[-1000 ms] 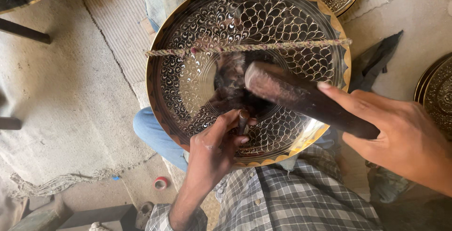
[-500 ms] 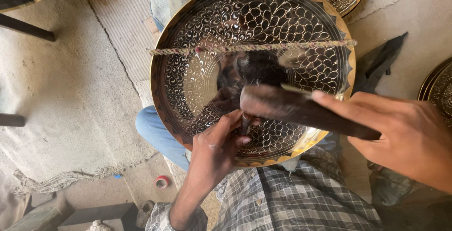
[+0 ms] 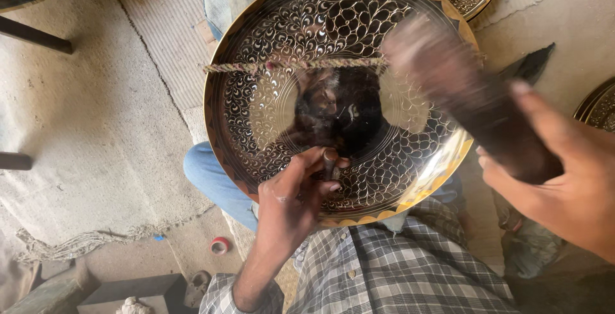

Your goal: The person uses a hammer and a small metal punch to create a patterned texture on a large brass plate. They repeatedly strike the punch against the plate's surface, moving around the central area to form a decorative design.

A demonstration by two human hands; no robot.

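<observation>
The engraved brass tray (image 3: 256, 106) rests on the person's lap, with a twisted cord (image 3: 288, 65) stretched across its upper part. The left hand (image 3: 291, 202) is clamped around a small metal punch (image 3: 329, 163), tip set against the tray's lower inner band. The right hand (image 3: 564, 186) is closed on a dark hammer (image 3: 461, 90). Compared with half a second ago, the hammer head has risen clear of the punch; it is motion-blurred, so its exact shape is uncertain.

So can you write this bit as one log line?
left hand: holds punch on engraved tray | right hand: grips raised hammer
</observation>
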